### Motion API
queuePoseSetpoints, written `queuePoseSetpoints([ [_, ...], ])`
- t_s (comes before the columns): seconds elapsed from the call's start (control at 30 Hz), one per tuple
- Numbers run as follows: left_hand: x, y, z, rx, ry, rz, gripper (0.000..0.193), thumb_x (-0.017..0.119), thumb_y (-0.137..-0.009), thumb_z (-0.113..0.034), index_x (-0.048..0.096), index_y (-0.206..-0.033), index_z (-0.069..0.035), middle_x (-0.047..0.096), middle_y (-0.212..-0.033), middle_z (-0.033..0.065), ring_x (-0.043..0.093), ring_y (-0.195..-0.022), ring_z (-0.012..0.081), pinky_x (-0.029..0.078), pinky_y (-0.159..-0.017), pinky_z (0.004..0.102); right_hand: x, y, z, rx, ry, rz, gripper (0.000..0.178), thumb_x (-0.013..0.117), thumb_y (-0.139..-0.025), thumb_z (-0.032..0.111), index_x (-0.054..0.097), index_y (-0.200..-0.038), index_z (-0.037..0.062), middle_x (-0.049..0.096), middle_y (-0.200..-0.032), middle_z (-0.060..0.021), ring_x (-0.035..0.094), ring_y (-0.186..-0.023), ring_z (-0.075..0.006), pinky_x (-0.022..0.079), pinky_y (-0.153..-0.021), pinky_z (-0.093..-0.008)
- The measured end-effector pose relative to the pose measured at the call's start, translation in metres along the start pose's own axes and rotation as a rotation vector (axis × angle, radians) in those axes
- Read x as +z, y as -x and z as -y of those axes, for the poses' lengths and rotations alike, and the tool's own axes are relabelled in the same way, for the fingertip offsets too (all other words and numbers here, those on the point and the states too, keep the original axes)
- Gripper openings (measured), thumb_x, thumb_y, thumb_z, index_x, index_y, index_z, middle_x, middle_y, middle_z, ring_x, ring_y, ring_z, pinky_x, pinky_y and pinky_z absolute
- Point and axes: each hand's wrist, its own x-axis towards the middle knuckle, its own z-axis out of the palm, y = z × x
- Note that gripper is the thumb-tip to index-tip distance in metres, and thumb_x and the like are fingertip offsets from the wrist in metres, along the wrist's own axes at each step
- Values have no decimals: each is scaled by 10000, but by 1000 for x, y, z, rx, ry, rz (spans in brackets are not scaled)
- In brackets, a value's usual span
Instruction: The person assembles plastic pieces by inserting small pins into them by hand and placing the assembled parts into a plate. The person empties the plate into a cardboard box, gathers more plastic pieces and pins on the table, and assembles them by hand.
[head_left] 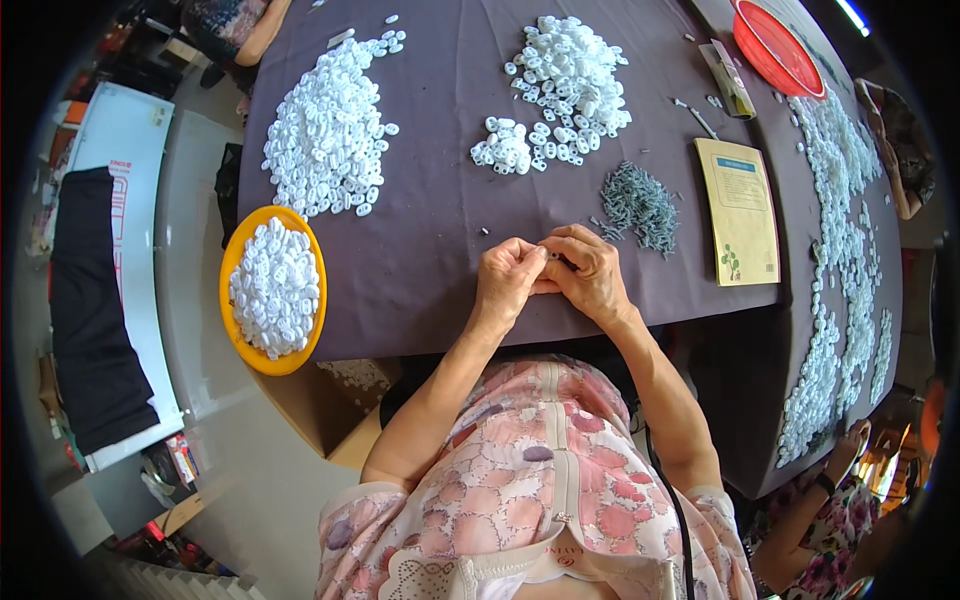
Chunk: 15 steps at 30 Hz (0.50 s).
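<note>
My left hand [508, 280] and my right hand [590, 272] meet over the near edge of the cloth-covered table. Both are closed, thumbs and fingertips pinched close together. What they hold is too small and too covered to name; only a small dark bit shows between the fingertips. Just beyond my right hand lies a pile of small grey-green pin-like pieces [640, 207]. Farther off sits a heap of small white oval plastic pieces with holes [572, 75], with a smaller cluster of white ovals [501, 147] at its near side. One tiny loose piece [485, 231] lies beyond my left hand.
At left are a big heap of white ovals [328, 130] and a yellow bowl [317, 290] full of them. A yellow booklet [738, 210] lies right. More white pieces [845, 240] cover the right-hand table, below a red basket [776, 50]. Other people sit around.
</note>
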Motion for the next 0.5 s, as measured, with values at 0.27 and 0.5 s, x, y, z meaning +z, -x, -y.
queuePoseSetpoints([
  [0.27,3,5,7,7,15,13,133,505,-891,-114,542,-844,4,605,-784,102,625,-688,170,561,-632,324,-6,0,4,43,-60,64,243,673,-664,38,625,-900,2,591,-814,-104,596,-695,-230,494,-615,-312],
  [0.5,8,12,1,34,52,-30,153,490,-907,-140,538,-902,5,619,-842,132,648,-724,235,558,-637,330,-62,-12,1,573,-652,-177,198,639,-782,51,616,-975,15,602,-859,-11,519,-691,-69,437,-623,-226],
])
